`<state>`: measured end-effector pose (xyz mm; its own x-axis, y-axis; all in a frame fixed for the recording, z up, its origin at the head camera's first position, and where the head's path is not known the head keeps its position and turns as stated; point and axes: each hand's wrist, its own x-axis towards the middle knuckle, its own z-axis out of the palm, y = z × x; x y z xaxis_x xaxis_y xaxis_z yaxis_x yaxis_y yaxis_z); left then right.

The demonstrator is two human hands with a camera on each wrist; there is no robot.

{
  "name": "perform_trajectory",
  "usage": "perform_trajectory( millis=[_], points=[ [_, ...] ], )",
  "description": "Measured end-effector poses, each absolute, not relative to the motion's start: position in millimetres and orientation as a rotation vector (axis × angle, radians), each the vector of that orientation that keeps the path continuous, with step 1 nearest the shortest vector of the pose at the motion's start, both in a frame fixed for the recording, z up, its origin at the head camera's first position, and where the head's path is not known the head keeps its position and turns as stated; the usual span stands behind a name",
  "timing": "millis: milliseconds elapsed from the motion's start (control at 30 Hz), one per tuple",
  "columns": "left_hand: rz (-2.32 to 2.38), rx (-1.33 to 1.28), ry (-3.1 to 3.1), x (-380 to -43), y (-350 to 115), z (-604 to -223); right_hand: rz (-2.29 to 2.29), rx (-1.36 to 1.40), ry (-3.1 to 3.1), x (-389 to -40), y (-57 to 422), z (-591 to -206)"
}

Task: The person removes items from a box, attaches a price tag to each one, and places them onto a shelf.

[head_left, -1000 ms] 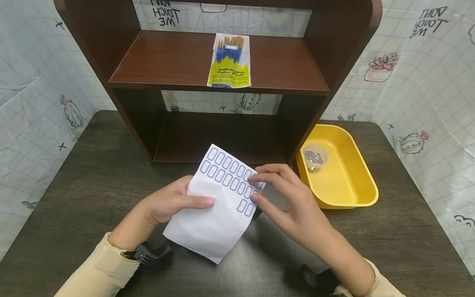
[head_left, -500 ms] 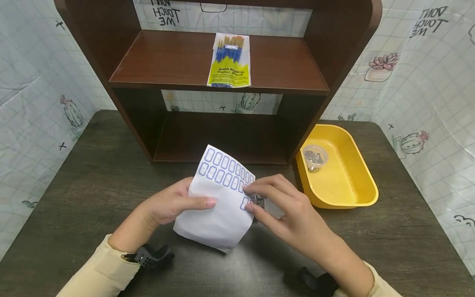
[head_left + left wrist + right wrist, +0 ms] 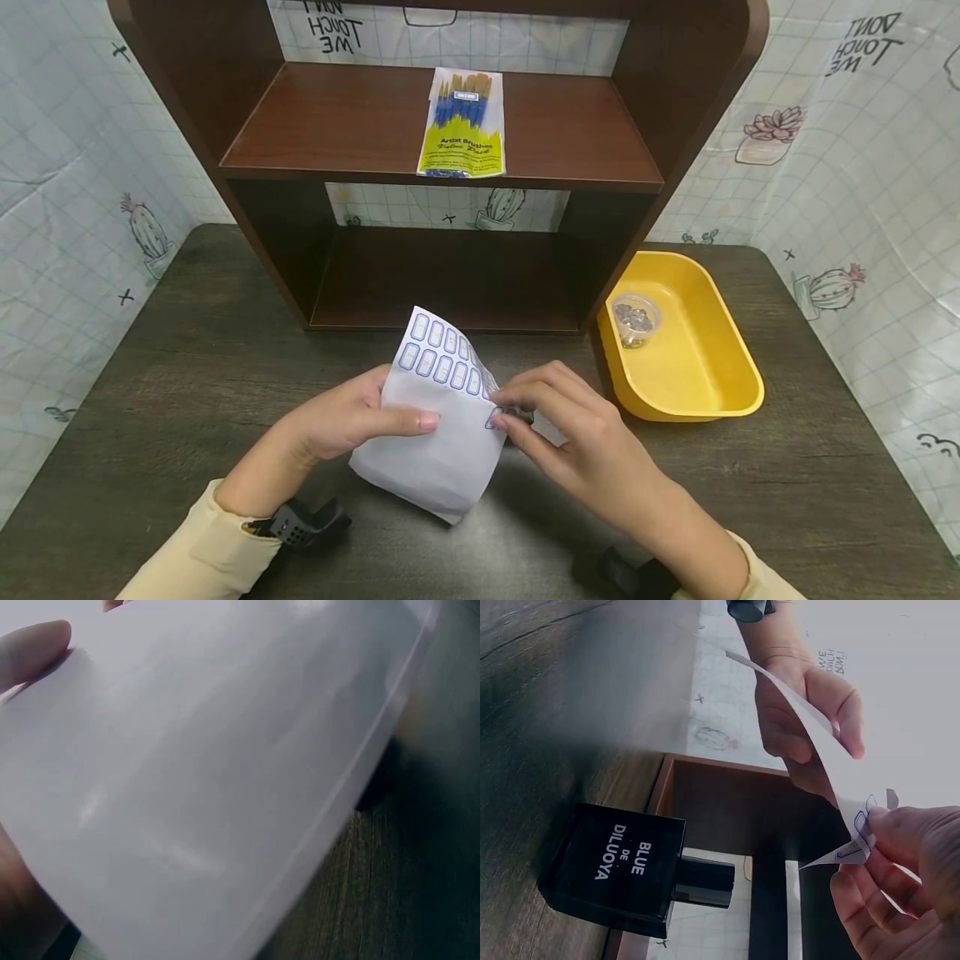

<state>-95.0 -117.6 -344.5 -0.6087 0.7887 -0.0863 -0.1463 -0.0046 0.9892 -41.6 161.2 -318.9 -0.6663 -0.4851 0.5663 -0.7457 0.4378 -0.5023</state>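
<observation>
A white sheet of blue-bordered sticker labels [image 3: 427, 454] is held up over the table. My left hand [image 3: 345, 417] grips its left side, the thumb lying across the front and the fingers behind. With thumb and fingertips, my right hand [image 3: 577, 433] pinches the right edge beside the lower labels, and the sheet's upper right curls there. The right wrist view shows the bent label sheet [image 3: 821, 742] edge-on between both hands. Beyond it stands a black perfume bottle [image 3: 615, 870] lettered BLUE DE DILUOYA, mostly hidden by sheet and hand in the head view.
A dark wooden shelf [image 3: 442, 279] stands at the back, with a pack of artist brushes [image 3: 461, 125] on its middle board. To the right is a yellow tray [image 3: 690, 367] with a small clear cup [image 3: 636, 318] of shiny bits inside.
My right hand has shifted slightly left and down, bending the sheet's right edge so fewer labels face the head view. My left hand keeps its hold.
</observation>
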Motion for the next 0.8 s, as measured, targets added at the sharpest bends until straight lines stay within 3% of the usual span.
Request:
perform_trajectory(
  millis=[800],
  points=[
    [1.789,0.528,1.51,-92.7,-112.6,-344.5,0.796,1.1,-2.244,-40.2,158.5,-320.1]
  ],
)
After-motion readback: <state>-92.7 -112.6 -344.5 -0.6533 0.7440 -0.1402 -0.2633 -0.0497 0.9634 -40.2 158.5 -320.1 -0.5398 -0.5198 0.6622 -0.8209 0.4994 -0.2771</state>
